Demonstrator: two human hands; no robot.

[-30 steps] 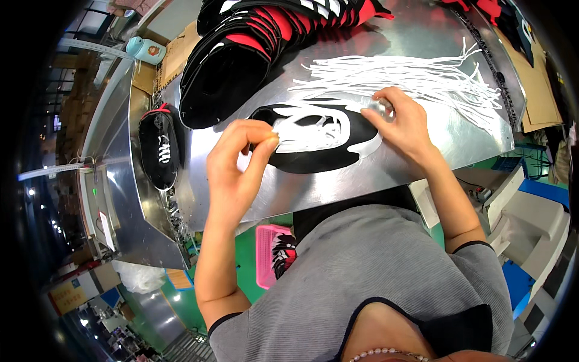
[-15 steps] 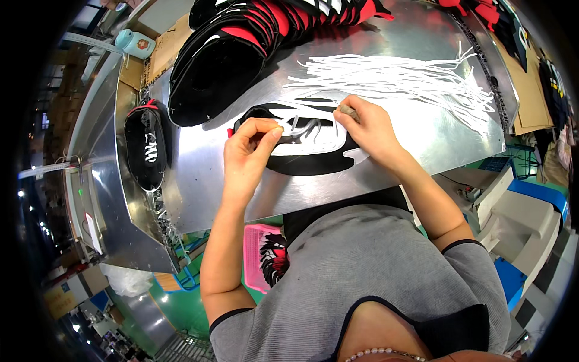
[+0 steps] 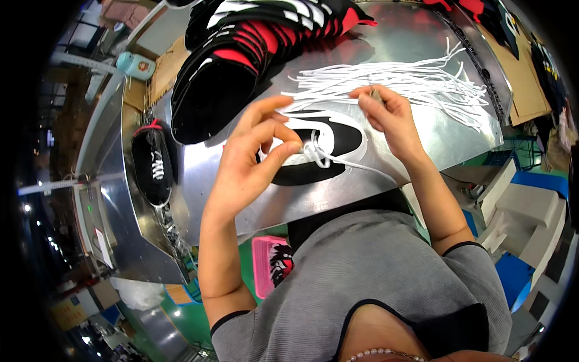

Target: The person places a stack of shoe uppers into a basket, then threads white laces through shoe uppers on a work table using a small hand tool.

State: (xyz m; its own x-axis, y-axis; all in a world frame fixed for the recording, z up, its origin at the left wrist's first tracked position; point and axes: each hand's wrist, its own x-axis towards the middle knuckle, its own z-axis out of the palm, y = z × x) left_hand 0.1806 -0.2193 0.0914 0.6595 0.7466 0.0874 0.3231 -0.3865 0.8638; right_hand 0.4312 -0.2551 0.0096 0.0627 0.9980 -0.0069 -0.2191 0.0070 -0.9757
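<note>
A black shoe upper [image 3: 307, 174] with a white-edged opening lies flat on the metal table in front of me. White shoelace [image 3: 316, 152] is looped at its opening, and one end trails right over the table edge. My left hand [image 3: 250, 151] covers the upper's left part, thumb and a finger pinched on the lace, other fingers raised. To the right and above the upper, my right hand [image 3: 391, 114] is closed, fingers curled, beside the bundle of loose white laces [image 3: 392, 78]. A small grey-brown piece shows at its fingers; its kind is unclear.
Stacked black and red uppers [image 3: 211, 90] rise at the back left. A laced black upper [image 3: 152, 163] sits at the table's left edge. A light blue cup [image 3: 136, 65] stands behind it. Below the table is a pink basket [image 3: 261, 265] holding more pieces.
My right hand has moved right, away from the upper. My left hand has shifted slightly right and nearer, and a lace end now stretches right from the opening. The view has shifted slightly.
</note>
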